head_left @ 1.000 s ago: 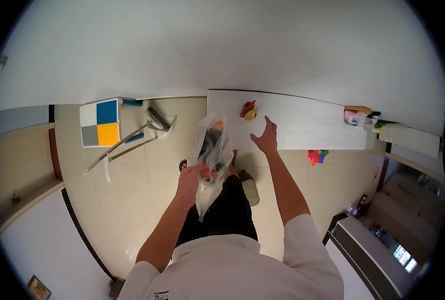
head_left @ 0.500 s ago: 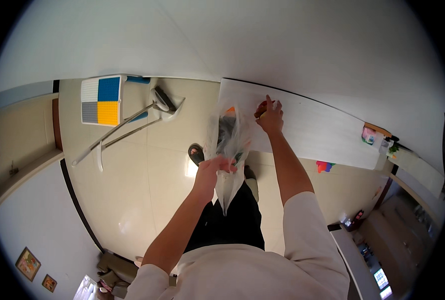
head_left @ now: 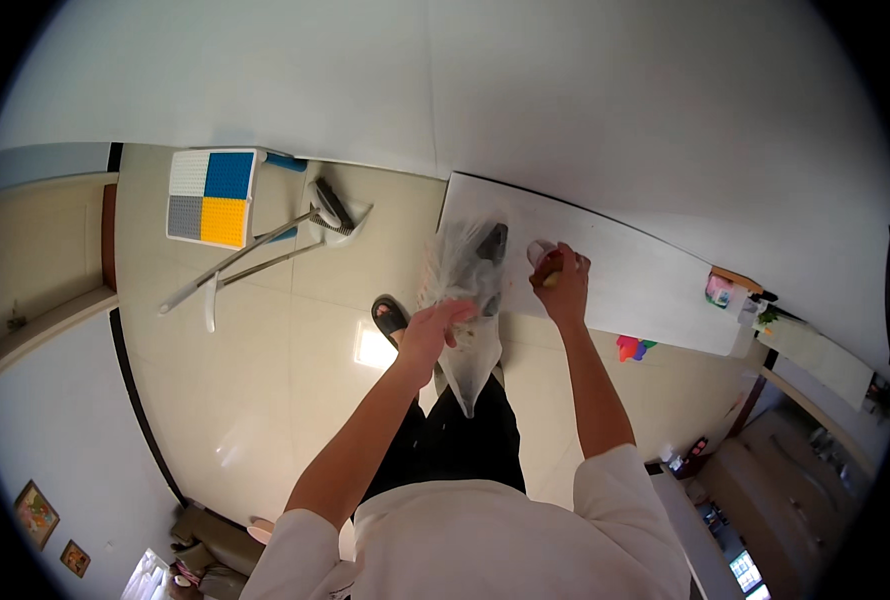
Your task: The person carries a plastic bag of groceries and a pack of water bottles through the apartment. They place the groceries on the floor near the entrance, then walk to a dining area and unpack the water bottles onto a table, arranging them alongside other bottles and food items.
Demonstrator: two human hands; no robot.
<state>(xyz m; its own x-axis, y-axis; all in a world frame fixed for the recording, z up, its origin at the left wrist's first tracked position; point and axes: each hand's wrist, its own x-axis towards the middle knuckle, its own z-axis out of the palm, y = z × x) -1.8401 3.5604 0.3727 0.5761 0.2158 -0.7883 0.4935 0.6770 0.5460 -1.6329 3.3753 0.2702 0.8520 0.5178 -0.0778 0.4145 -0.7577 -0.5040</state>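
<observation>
A translucent plastic bag (head_left: pixel 473 362) stretches from the white table's near-left corner back toward my legs. Dark things (head_left: pixel 492 242) show through its far part; I cannot make out their kind. My left hand (head_left: pixel 435 330) is closed on the near part of the bag. To the right of the bag, above the white table (head_left: pixel 635 285), my right hand (head_left: pixel 566 290) has its fingers curled around a small roundish thing (head_left: pixel 540 252), pale and reddish. Something yellowish-brown shows by its fingers too. The palm hides most of what it holds.
A broom (head_left: pixel 331 205) and a long-handled dustpan (head_left: pixel 343 235) stand left of the table, beside a stool with a coloured block top (head_left: pixel 227 215). A pink package (head_left: pixel 719 291) lies at the table's right end. Colourful shapes (head_left: pixel 629 348) show at its near edge. A wall rises behind.
My right hand has come nearer and slightly right, with the roundish thing in its fingers. The bag has shifted and spread, and my left hand remains on it.
</observation>
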